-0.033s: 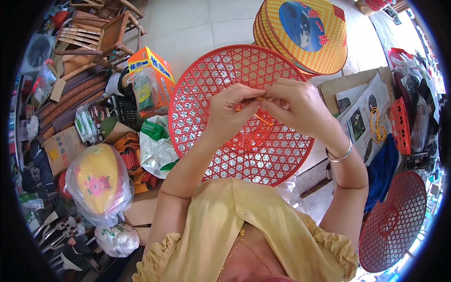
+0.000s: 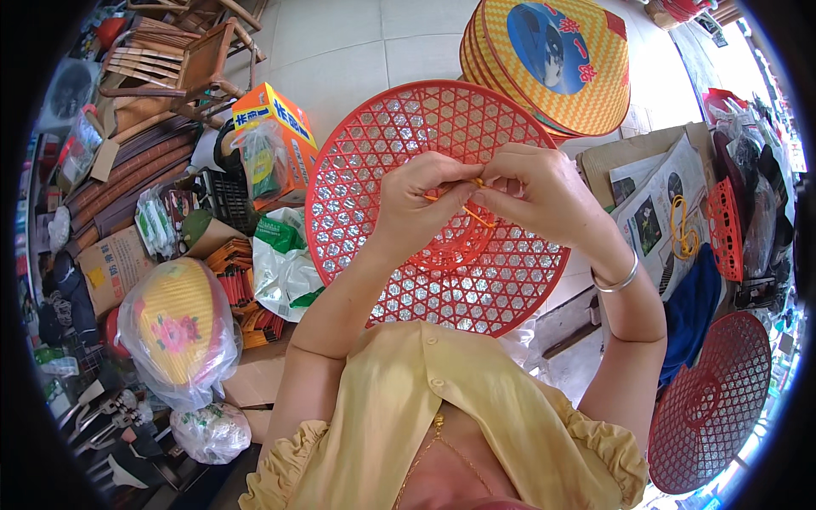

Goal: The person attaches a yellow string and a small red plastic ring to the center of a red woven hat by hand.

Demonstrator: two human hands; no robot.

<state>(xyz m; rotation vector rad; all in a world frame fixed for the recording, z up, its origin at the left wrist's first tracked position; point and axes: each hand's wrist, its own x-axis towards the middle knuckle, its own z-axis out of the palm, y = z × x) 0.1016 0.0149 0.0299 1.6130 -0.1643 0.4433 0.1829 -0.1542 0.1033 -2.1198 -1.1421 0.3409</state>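
Observation:
Both hands meet fingertip to fingertip above a wide, round, red lattice-woven hat [image 2: 365, 144] with a raised ring in its middle. My left hand [image 2: 416, 204] is closed, thumb and forefinger pinching a thin orange cord [image 2: 480, 219]. Closed as well, my right hand [image 2: 540, 194] grips the same cord from the other side. A short end of the cord hangs below the fingertips, over the hat's centre. Whether the cord is knotted or tied to the lattice is hidden by the fingers.
Yellow woven fans [image 2: 586, 51] are stacked beyond the hat. An orange box [image 2: 289, 127] and a bagged yellow fan [image 2: 183, 319] stand at left. Newspaper [image 2: 654, 212] with a yellow cord coil [image 2: 682, 229] lies at right, above another red lattice hat [image 2: 714, 404].
The fingertips have shifted very slightly, and a little more of the orange cord shows between them. Everything else looks the same.

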